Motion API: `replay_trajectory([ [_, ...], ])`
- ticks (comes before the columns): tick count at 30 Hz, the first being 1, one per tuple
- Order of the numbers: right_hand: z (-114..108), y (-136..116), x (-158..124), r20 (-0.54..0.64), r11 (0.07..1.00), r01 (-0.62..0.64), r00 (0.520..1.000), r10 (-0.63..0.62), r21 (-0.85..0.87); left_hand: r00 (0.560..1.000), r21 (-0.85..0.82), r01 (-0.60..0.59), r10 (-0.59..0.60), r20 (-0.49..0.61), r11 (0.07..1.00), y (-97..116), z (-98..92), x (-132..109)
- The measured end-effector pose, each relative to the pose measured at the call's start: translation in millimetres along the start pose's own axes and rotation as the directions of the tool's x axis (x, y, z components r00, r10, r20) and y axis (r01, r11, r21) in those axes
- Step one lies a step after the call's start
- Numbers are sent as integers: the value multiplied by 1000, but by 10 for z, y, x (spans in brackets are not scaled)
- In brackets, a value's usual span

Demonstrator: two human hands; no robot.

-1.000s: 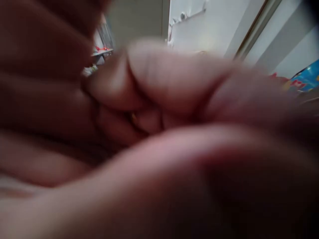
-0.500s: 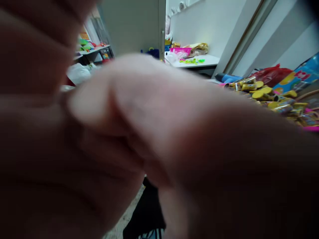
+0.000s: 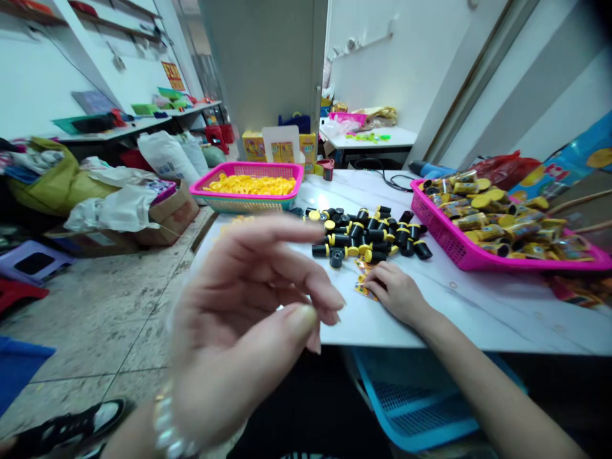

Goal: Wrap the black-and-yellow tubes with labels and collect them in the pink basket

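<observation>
My left hand (image 3: 229, 338) is raised close to the camera, slightly blurred, with a pearl bracelet (image 3: 167, 421) at the wrist. Its fingers curve loosely apart from the thumb, and nothing shows between them. Down on the white table, my right hand (image 3: 400, 292) has its fingers bent onto colourful yellow printed labels (image 3: 366, 289), which its fingertips partly hide. Just beyond it lies a loose pile of small black cylinders with yellow caps (image 3: 356, 233). A single black cylinder (image 3: 336, 258) stands upright at the pile's near side.
A pink basket of wrapped yellow-capped tubes (image 3: 461, 252) stands at the right. Another pink basket (image 3: 246, 167) with yellow pieces sits at the back left, near printed boxes (image 3: 306, 148). A blue basket (image 3: 415, 427) is below the table edge. Cartons (image 3: 174, 213) and sacks fill the floor left.
Both hands filled the view close to the camera, blurred together. They have separated: the right has gone down to the labels on the table, while the left has drawn back, still raised.
</observation>
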State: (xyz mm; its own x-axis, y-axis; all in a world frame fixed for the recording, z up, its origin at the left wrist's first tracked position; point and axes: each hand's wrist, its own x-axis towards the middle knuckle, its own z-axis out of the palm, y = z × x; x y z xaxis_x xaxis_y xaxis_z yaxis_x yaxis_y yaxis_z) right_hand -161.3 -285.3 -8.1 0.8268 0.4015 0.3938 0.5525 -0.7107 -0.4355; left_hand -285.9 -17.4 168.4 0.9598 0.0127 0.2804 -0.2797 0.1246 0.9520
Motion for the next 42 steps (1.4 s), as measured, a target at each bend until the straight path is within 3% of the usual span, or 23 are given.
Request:
replay_trajectory([
  [2,16,10,15,17,1000,6,1000,-6,20,990,-67,132,-129,51,989,-427,90,11],
  [5,41,24,51,51,998,29,998,-32,54,905,-56,424,-420,72,904,-1169,119,3],
  [7,56,12,83,54,999,40,998,-42,36,875,2,477,-476,86,879,-1540,144,22],
  [10,80,-84,120,-15,998,55,998,-54,25,881,121,458,-468,66,881,-1780,220,117],
  [13,114,-285,133,-161,991,35,987,-14,126,916,150,398,-401,-16,905,-1796,264,274],
  [15,143,-451,126,-223,979,37,975,9,201,931,143,364,-366,-13,920,-1790,244,362],
  [17,176,-605,106,-226,967,42,974,17,253,947,152,315,-320,14,937,-1786,191,397],
  [19,213,-725,66,-197,932,-30,975,107,361,962,162,269,-274,7,949,-1765,119,375],
  [21,249,-815,12,-95,802,-193,951,295,565,964,160,266,-266,-20,951,-1721,53,313],
  [23,282,-898,-41,110,569,-372,891,440,733,955,149,295,-294,-32,944,-1667,16,234],
  [25,316,-991,-81,302,388,-488,841,450,782,948,149,318,-317,-35,936,-1622,16,153],
  [27,359,-1090,-111,356,329,-521,820,447,787,949,151,316,-312,-49,937,-1590,34,68],
  [29,412,-1179,-144,283,347,-494,813,509,797,960,152,270,-254,-118,951,-1560,46,-31],
  [33,507,-1297,-233,87,470,-450,786,612,759,955,239,164,-94,-282,957,-1464,21,-283],
  [37,552,-1368,-294,62,537,-433,816,575,724,964,299,123,-42,-263,946,-1375,9,-481],
  [42,621,-1381,-340,20,621,-399,851,525,675,955,344,77,30,-295,936,-1381,1,-519],
])
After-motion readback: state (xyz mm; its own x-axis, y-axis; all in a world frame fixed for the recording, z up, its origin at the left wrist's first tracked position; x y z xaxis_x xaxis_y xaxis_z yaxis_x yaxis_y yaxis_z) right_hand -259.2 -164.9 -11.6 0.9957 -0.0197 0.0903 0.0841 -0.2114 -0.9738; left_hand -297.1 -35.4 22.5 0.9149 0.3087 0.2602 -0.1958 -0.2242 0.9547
